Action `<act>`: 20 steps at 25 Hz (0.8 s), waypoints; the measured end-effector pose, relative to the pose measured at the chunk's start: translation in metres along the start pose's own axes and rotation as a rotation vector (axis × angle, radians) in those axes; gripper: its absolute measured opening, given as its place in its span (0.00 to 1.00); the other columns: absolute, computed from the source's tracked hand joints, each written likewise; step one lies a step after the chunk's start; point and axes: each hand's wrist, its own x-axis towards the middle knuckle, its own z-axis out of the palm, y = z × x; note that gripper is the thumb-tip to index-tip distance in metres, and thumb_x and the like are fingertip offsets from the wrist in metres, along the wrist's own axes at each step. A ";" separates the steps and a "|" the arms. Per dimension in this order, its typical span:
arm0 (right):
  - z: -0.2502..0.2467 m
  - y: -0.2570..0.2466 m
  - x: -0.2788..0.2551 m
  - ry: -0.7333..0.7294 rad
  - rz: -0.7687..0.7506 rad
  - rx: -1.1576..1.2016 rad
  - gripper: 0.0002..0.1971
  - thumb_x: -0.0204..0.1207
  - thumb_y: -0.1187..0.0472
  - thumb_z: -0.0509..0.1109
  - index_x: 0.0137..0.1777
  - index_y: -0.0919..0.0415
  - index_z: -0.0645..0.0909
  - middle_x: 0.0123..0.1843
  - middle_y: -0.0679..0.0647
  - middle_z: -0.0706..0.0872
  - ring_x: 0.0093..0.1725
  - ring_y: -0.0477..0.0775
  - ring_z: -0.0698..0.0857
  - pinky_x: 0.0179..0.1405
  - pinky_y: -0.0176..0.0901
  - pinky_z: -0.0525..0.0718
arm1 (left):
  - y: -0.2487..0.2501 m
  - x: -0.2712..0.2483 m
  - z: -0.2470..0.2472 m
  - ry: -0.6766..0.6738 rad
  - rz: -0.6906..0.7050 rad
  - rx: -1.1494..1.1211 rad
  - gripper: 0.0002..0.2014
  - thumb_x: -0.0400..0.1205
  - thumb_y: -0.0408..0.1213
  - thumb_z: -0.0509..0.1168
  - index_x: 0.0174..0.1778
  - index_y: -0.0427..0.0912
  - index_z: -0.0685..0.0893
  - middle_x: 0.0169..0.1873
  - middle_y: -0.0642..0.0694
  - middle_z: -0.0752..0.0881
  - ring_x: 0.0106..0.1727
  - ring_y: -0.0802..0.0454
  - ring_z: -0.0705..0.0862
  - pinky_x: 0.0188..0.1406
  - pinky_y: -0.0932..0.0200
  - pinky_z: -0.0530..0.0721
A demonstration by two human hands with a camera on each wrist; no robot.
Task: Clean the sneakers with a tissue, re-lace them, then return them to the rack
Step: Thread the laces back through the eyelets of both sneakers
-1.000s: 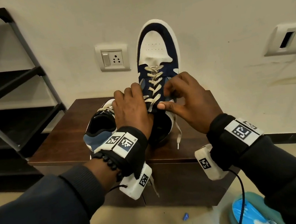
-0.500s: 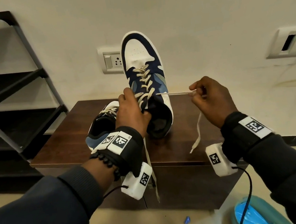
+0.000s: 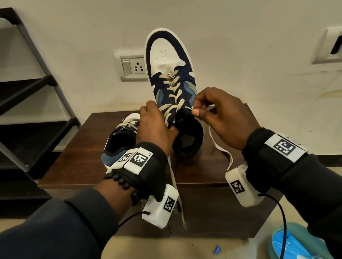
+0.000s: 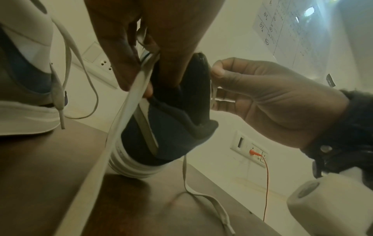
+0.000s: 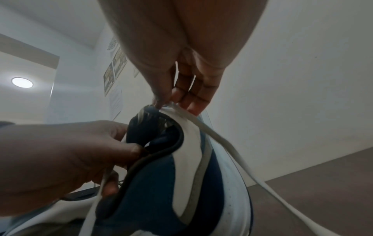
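- Here a dark brown wooden table (image 3: 81, 164) stands against a cream wall, its top bare wood grain, its front edge running toward the viewer.
- A navy and white sneaker (image 3: 170, 70) stands heel-down on that table, toe pointing up the wall; a second sneaker (image 3: 120, 141) lies on the table just left of it.
- The left hand (image 3: 155, 129) grips the upright sneaker at its collar, fingers curled over the tongue and one lace strand.
- The right hand (image 3: 221, 115) pinches the white lace (image 3: 220, 147) at the top eyelet; the lace's loose end trails onto the tabletop.
- A black shoe rack (image 3: 16, 116) stands to the left, against the wall.
- A switch socket (image 3: 131, 66) is mounted on the wall behind the toe.
- Pale tiled floor shows below, with a blue slipper (image 3: 294, 247) at the lower right.
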 end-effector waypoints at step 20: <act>-0.006 0.036 0.002 0.123 0.211 -0.156 0.01 0.73 0.59 0.64 0.42 0.53 0.75 0.38 0.46 0.78 0.38 0.47 0.76 0.40 0.46 0.79 | 0.000 0.002 -0.003 -0.070 0.036 0.051 0.12 0.76 0.35 0.70 0.51 0.39 0.76 0.58 0.39 0.76 0.49 0.49 0.73 0.48 0.62 0.69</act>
